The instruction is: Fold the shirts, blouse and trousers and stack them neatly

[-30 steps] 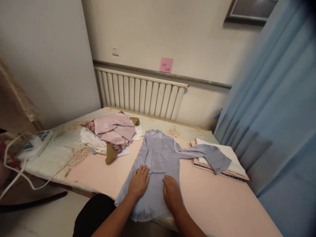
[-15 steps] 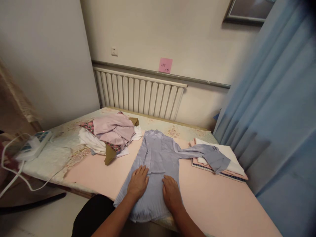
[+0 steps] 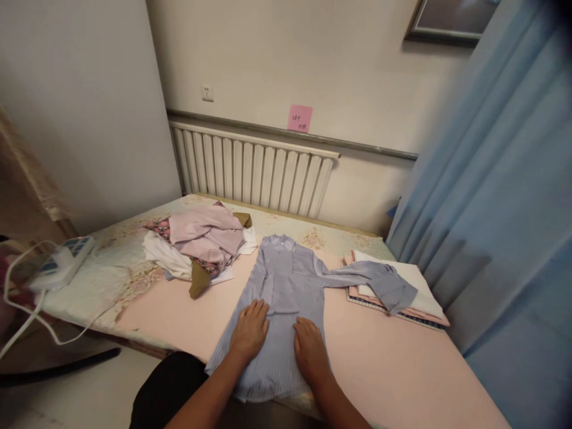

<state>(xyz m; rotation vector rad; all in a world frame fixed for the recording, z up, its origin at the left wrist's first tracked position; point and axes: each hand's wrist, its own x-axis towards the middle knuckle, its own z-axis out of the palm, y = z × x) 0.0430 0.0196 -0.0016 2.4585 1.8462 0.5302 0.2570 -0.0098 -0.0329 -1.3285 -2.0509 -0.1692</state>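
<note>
A blue-grey striped shirt (image 3: 286, 286) lies spread on the pink cloth (image 3: 384, 363), its collar toward the wall and its hem at the near table edge. One sleeve stretches right, its cuff resting on a folded clothes stack (image 3: 424, 289). The other sleeve is folded in across the body. My left hand (image 3: 250, 328) rests flat on the shirt's left side, fingers stretched out over the folded sleeve. My right hand (image 3: 309, 345) lies on the lower right part of the shirt, fingers extended. Neither hand grips the fabric.
Back left is a loose heap of clothes (image 3: 205, 235), pink, white and olive. A power strip (image 3: 65, 262) with white cables sits at the table's left end. A radiator (image 3: 254, 170) stands behind the table. Blue curtains (image 3: 500, 196) hang along the right side.
</note>
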